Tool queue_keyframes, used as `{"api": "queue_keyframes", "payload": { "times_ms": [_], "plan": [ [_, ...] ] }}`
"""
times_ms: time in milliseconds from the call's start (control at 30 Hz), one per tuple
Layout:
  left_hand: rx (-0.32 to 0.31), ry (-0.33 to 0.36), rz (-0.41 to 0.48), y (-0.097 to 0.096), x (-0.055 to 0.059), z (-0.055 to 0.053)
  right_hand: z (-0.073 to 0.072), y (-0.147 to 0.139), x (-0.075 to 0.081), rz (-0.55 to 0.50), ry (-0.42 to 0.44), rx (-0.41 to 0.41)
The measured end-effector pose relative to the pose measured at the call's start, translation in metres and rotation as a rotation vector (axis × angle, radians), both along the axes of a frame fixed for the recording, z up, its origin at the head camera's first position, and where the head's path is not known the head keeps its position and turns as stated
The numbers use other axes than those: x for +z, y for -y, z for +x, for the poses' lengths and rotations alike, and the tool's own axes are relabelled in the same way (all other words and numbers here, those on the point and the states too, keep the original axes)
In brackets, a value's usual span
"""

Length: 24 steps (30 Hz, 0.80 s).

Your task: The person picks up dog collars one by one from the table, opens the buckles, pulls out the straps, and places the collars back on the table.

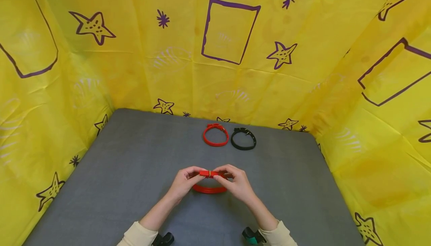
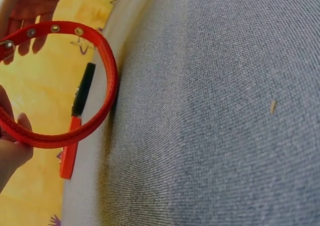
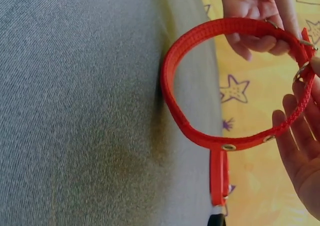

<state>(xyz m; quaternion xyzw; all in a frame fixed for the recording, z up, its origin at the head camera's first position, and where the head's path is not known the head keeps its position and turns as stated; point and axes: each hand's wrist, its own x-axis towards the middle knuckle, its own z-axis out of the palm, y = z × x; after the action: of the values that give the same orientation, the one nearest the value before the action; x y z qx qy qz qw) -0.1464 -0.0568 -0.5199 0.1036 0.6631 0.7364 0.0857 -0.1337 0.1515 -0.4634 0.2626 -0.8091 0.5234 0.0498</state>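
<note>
Presently, the left hand (image 1: 183, 181) and right hand (image 1: 238, 183) pinch the red collar (image 1: 209, 190) near its buckle (image 1: 210, 173), above the worktop (image 1: 134, 156); whether touching it, I cannot tell. It seems light, springy, best held beside the buckle. Farther lie a second red collar (image 1: 216, 144) and black collar (image 1: 243, 148).

From the held collar (image 1: 209, 190), the left hand (image 1: 183, 181) is at nine o'clock, the right hand (image 1: 237, 181) at three, and, on the table (image 1: 151, 145), a second collar (image 1: 216, 144) at twelve, a third collar (image 1: 243, 148) at one.
</note>
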Motion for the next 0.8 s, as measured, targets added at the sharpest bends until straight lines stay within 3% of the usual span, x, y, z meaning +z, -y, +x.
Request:
{"api": "queue_keyframes", "payload": {
  "times_ms": [433,800],
  "plan": [
    [-0.003,-0.033,0.008,0.002,0.0,-0.002,-0.001,-0.008,-0.002,0.011,0.028,-0.02],
    [0.02,0.002,0.044,0.003,0.0,-0.002,-0.003,-0.015,-0.006,-0.001,0.012,-0.019]
  ]
}}
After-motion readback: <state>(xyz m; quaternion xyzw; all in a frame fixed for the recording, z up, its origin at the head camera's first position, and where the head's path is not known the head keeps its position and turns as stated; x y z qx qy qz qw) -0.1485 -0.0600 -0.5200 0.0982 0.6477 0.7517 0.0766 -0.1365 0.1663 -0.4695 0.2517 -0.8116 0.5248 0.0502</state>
